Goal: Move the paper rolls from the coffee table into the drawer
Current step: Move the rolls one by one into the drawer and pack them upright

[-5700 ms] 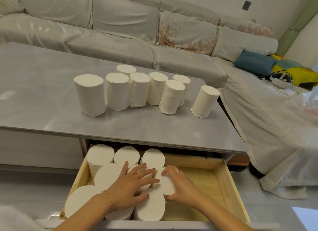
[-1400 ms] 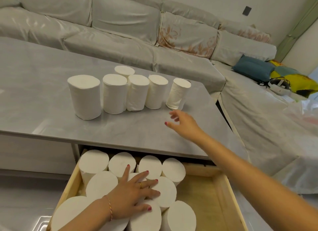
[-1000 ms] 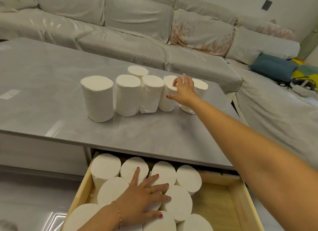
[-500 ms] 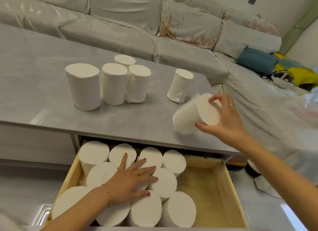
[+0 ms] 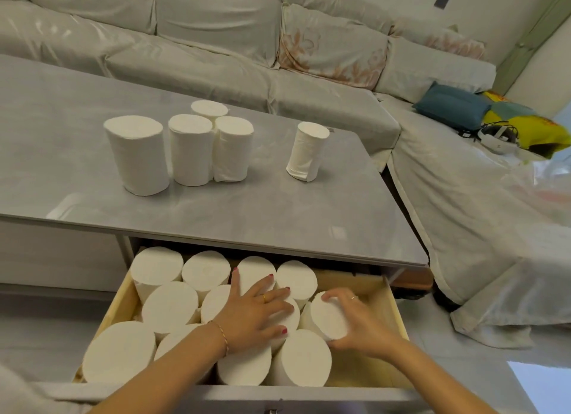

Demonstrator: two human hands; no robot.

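We see five white cylindrical paper rolls standing upright on the grey stone-look coffee table: a cluster of four paper rolls near the far edge toward the left, touching or nearly touching one another, and a lone slimmer white roll well apart to their right, closer to the table's right edge. Below the near edge, the pale wooden drawer is pulled out and packed along its left and middle with upright white rolls pressed against each other; bare wood shows only along its right side.

Our left hand lies flat, fingers spread and straight, on the tops of the rolls in the drawer's middle. Our right hand grasps a tilted white paper roll, fingers curled over its top rim and thumb under its near side, lowering it against the packed rolls beside the free right side of the drawer. A thin gold bracelet circles the left wrist.

Beyond the table, a grey corner sofa under a clear plastic cover runs along the far wall and down the right. On its right part lie a dark teal cushion, a yellow patterned cushion and a white headset with black straps. The floor is pale grey.

The left hand hides part of the middle rolls, and the drawer's grey front is cut off by the bottom edge.
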